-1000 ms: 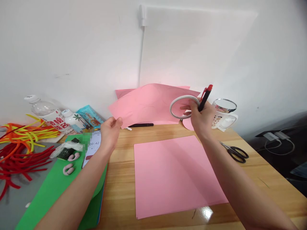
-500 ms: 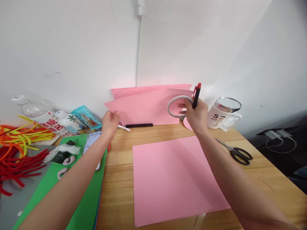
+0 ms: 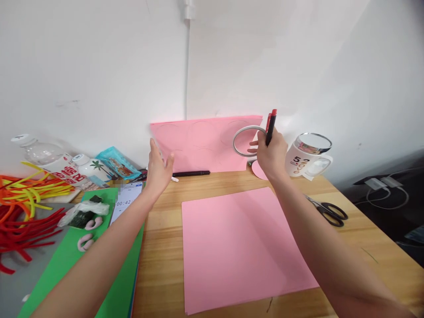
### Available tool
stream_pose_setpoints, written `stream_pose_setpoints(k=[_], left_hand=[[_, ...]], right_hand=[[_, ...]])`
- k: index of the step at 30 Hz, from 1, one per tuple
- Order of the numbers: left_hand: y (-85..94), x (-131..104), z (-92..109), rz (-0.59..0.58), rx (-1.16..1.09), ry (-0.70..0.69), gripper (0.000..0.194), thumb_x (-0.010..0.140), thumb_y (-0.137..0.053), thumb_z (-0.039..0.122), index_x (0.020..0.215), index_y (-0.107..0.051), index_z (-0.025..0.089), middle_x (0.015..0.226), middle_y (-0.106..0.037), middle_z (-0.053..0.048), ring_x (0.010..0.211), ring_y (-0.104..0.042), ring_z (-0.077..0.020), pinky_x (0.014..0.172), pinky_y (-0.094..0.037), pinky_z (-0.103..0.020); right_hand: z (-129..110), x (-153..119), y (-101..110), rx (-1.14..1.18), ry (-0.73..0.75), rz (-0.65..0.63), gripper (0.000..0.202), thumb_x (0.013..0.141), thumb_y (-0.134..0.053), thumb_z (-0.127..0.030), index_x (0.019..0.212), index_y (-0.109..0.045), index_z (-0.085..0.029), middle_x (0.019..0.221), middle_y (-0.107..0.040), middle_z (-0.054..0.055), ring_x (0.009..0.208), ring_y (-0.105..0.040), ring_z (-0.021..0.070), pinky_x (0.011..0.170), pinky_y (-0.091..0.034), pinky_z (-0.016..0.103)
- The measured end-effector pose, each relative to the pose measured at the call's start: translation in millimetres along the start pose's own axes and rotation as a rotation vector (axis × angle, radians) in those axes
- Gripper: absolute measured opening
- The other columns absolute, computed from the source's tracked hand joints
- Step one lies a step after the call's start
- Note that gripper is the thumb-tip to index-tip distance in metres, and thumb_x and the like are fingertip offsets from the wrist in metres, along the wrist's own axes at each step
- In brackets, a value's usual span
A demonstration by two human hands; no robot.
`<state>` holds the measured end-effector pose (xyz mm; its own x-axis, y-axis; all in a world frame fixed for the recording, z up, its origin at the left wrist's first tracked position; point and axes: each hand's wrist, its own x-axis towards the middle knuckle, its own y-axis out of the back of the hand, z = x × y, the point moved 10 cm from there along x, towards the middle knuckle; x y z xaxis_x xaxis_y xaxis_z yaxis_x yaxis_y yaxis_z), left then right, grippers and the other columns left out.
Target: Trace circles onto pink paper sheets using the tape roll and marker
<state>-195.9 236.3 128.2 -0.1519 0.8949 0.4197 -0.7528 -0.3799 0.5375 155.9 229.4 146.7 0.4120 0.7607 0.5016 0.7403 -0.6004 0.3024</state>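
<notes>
One at each end of propped pink sheets (image 3: 198, 150), long side left-to-right: spread, empty left hand (image 3: 159, 172); right hand (image 3: 272, 152) around ring (image 3: 234, 143) and pen (image 3: 270, 128).

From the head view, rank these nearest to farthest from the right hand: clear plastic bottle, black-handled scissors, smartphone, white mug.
Nearest to the right hand first:
1. White mug, just to its right
2. Black-handled scissors, right, closer to the camera
3. Smartphone, well to the left
4. Clear plastic bottle, at far left
</notes>
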Motion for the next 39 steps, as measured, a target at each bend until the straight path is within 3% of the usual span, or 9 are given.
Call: stream_pose_setpoints(k=[3, 7, 10, 14, 17, 20, 25, 30, 39], left_hand=[[-4.9, -9.8, 17.2, -0.021, 0.059, -0.166, 0.073, 0.088, -0.054, 0.031, 0.149, -0.015, 0.017, 0.151, -0.026, -0.019, 0.139, -0.028, -0.0293, 0.11, -0.031, -0.05], [-10.1, -35.7, 36.1, -0.004, 0.171, -0.27, 0.061, 0.087, -0.05, 0.023, 0.143, -0.028, 0.013, 0.145, -0.036, -0.02, 0.136, -0.034, -0.0278, 0.11, -0.032, -0.049], [-22.9, -66.0, 38.8, -0.067, 0.216, -0.263, 0.053, 0.085, -0.049, 0.017, 0.136, -0.037, 0.012, 0.135, -0.047, -0.018, 0.129, -0.043, -0.0273, 0.107, -0.037, -0.048], [-42.2, -114.8, 24.9, -0.215, 0.253, -0.213, 0.055, 0.082, -0.046, 0.009, 0.136, -0.038, 0.015, 0.131, -0.052, -0.015, 0.121, -0.05, -0.0273, 0.1, -0.045, -0.049], [-46.5, -144.3, 8.5, -0.258, 0.267, -0.15, 0.05, 0.084, -0.044, 0.011, 0.134, -0.041, 0.014, 0.123, -0.057, -0.015, 0.115, -0.054, -0.0282, 0.096, -0.046, -0.051], [-45.1, -161.6, -1.0, -0.244, 0.234, -0.129, 0.051, 0.083, -0.04, 0.007, 0.134, -0.041, 0.014, 0.121, -0.058, -0.014, 0.114, -0.054, -0.0269, 0.096, -0.047, -0.051], [-45.2, -169.3, -10.4, -0.259, 0.191, -0.113, 0.068, 0.071, -0.036, -0.003, 0.137, -0.039, 0.012, 0.12, -0.058, -0.015, 0.111, -0.053, -0.0266, 0.096, -0.046, -0.051], [-35.9, -165.8, -21.4, -0.183, 0.136, -0.033, 0.072, 0.064, -0.038, -0.006, 0.134, -0.041, 0.012, 0.118, -0.059, -0.015, 0.11, -0.052, -0.027, 0.096, -0.045, -0.05], [-28.1, -168.0, -22.1, -0.158, 0.036, 0.035, 0.058, 0.077, -0.039, 0.001, 0.133, -0.038, 0.016, 0.111, -0.062, -0.013, 0.102, -0.06, -0.0218, 0.087, -0.051, -0.042]], right_hand=[[5.0, -2.1, 2.3, 0.103, -0.039, -0.008, 0.039, 0.092, -0.045, -0.043, 0.12, -0.056, -0.017, 0.09, -0.065, 0.01, 0.07, -0.071, 0.0215, 0.048, -0.055, 0.025], [5.5, -8.8, 11.2, 0.206, -0.096, -0.023, 0.037, 0.09, -0.05, -0.046, 0.112, -0.055, -0.016, 0.087, -0.066, 0.008, 0.069, -0.071, 0.0199, 0.04, -0.053, 0.021], [12.9, -24.2, 2.1, 0.189, -0.235, -0.237, 0.026, 0.088, -0.056, -0.041, 0.093, -0.056, -0.015, 0.073, -0.065, 0.004, 0.049, -0.066, 0.0137, 0.034, -0.049, 0.018], [36.1, -70.0, -19.0, 0.195, -0.453, -0.613, 0.019, 0.082, -0.068, -0.028, 0.077, -0.056, -0.014, 0.064, -0.062, 0.003, 0.047, -0.065, 0.015, 0.037, -0.053, 0.023], [52.0, -103.0, -24.5, 0.256, -0.576, -0.699, 0.016, 0.079, -0.07, -0.026, 0.078, -0.059, -0.014, 0.061, -0.061, 0.002, 0.051, -0.067, 0.0173, 0.041, -0.057, 0.027], [51.6, -133.8, -33.5, 0.286, -0.642, -0.778, 0.013, 0.082, -0.066, -0.026, 0.077, -0.062, -0.014, 0.059, -0.062, 0.002, 0.053, -0.067, 0.0159, 0.044, -0.056, 0.025], [28.2, -171.2, -53.3, 0.051, -0.553, -0.937, 0.019, 0.085, -0.055, -0.021, 0.069, -0.062, -0.014, 0.055, -0.066, 0.004, 0.047, -0.059, 0.0115, 0.044, -0.048, 0.021], [16.5, -190.7, -74.8, -0.049, -0.498, -0.993, 0.022, 0.084, -0.054, -0.019, 0.063, -0.059, -0.015, 0.05, -0.062, 0.002, 0.04, -0.052, 0.0096, 0.042, -0.044, 0.021], [6.0, -196.2, -93.6, -0.12, -0.395, -1.026, 0.028, 0.085, -0.054, -0.022, 0.06, -0.042, -0.02, 0.044, -0.047, -0.004, 0.035, -0.053, 0.0122, 0.04, -0.039, 0.021]])
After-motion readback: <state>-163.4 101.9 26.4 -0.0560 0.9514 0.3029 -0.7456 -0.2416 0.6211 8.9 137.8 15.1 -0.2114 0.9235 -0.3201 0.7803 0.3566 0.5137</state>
